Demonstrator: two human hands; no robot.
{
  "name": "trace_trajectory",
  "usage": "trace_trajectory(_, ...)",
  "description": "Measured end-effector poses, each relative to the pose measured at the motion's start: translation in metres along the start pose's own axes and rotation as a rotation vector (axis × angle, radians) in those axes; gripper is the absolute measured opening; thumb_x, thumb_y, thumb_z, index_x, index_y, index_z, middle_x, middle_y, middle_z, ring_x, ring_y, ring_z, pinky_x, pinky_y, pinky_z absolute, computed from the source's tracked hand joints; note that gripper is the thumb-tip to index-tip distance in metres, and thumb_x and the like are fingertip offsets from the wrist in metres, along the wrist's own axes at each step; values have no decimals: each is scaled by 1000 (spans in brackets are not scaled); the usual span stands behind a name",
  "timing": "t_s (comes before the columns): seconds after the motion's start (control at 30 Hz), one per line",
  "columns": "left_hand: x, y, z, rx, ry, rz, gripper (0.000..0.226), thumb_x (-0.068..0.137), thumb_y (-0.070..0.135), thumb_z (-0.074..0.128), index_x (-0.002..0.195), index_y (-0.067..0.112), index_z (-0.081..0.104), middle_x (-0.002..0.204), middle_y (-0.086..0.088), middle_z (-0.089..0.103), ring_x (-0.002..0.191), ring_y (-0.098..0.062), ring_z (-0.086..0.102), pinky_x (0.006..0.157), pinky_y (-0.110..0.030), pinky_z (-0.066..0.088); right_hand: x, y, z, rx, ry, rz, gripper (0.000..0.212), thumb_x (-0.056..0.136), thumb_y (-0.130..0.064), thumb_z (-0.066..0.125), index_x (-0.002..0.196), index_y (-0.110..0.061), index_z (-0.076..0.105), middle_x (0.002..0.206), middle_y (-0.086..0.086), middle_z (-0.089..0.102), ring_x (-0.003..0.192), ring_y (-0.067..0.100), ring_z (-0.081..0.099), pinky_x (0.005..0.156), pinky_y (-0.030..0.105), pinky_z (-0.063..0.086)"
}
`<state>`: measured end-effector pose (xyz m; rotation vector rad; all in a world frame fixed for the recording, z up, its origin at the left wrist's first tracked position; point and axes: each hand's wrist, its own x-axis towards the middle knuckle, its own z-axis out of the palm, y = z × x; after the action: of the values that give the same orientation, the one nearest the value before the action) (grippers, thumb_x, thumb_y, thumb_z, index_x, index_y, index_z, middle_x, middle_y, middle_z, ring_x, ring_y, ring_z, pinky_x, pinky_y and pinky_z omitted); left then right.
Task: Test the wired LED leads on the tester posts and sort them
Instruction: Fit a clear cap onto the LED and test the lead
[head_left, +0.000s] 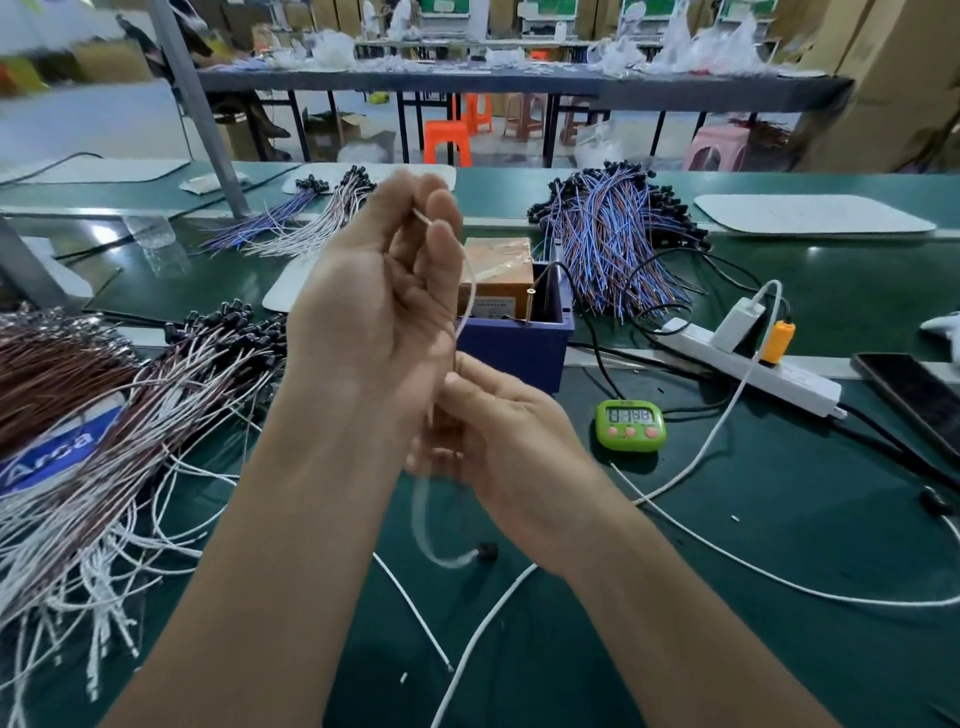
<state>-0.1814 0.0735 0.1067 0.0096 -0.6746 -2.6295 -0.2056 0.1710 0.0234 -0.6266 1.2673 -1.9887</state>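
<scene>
Above the green counter (779, 519), in front of the tester (514, 343), the person held one white-wired LED lead (474, 293) between both hands. The left hand (374, 312) was raised with its palm toward the camera, its grip clamped on the lead's upper end, thumb and fingertips pinching the wire so that a bare tip stuck out to the left. The right hand (511, 441) sat lower, just in front of the tester's blue box, its grip closed round the lead's middle. Below it the wire hung in a blurred loop ending at a black LED head (487, 552) close over the counter. A brass post (530, 306) stood up from the tester, apart from the lead. A heap of brown-and-white leads (104, 415) lay at the left, a blue-and-orange heap (613, 244) behind the tester to the right, and two small bundles (296, 218) farther back. A green timer (629, 423) and a white power strip (795, 382) lay to the right.
</scene>
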Motion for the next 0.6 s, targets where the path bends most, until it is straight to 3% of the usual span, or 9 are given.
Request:
trace_trajectory(0.1, 0, 2, -10, 366, 59, 129, 20, 104, 21, 55, 93, 7, 64, 77, -3, 74, 67, -10, 72, 55, -16, 56, -1, -1, -6, 37, 48, 42, 11, 102, -11, 55, 91, -14, 56, 54, -8, 38, 50, 10, 33, 55, 26, 43)
trace_trajectory(0.2, -6, 5, -33, 835, 137, 210, 23, 98, 34, 62, 103, 13, 70, 93, -2, 80, 90, -17, 77, 67, -24, 60, 2, -16, -23, 304, 218, -5, 20, 90, -9, 64, 73, -15, 55, 48, -6, 25, 44, 12, 23, 44, 24, 38)
trace_trajectory(0.27, -16, 3, -51, 1036, 54, 117, 25, 88, 37, 75, 106, 21, 72, 100, 0, 80, 101, -18, 75, 73, -27, 62, 2, -29, -37, 541, 293, -104, 23, 84, -16, 63, 65, -13, 51, 46, -4, 17, 42, 12, 15, 40, 23, 29)
trace_trajectory(0.33, -29, -6, -71, 1199, -204, -139, 29, 85, 34, 69, 112, 25, 72, 106, 5, 79, 104, -12, 73, 82, -24, 60, 0, -36, -52, 742, 343, -192, 30, 90, -22, 56, 63, -10, 49, 43, -4, 16, 38, 12, 16, 37, 22, 28)
trace_trajectory(0.4, -41, -22, -89, 1287, -423, -396, 32, 84, 27, 67, 116, 27, 72, 107, 10, 78, 100, -4, 70, 87, -19, 53, -4, -38, -65, 872, 386, -250, 41, 99, -23, 50, 62, -9, 49, 43, -3, 17, 37, 13, 19, 37, 22, 30)
trace_trajectory(0.43, -45, -28, -97, 1282, -455, -454, 29, 85, 22, 68, 114, 25, 74, 101, 8, 77, 93, -7, 68, 86, -20, 52, -6, -37, -71, 906, 406, -276, 44, 102, -24, 47, 61, -8, 50, 44, -2, 17, 38, 13, 20, 38, 23, 30)
trace_trajectory(0.5, -48, -36, -107, 1206, -402, -442, 21, 90, 7, 69, 105, 19, 77, 88, -2, 75, 75, -14, 66, 73, -23, 53, -11, -35, -82, 918, 454, -311, 45, 103, -23, 47, 61, -8, 50, 47, -2, 16, 41, 15, 19, 41, 23, 32)
trace_trajectory(0.6, -42, -44, -117, 1187, -142, -231, 31, 92, -10, 66, 94, 18, 78, 76, -11, 74, 58, -16, 66, 58, -21, 52, -21, -28, -101, 717, 576, -268, 42, 103, -22, 48, 64, -9, 56, 50, 0, 25, 46, 17, 29, 53, 26, 48)
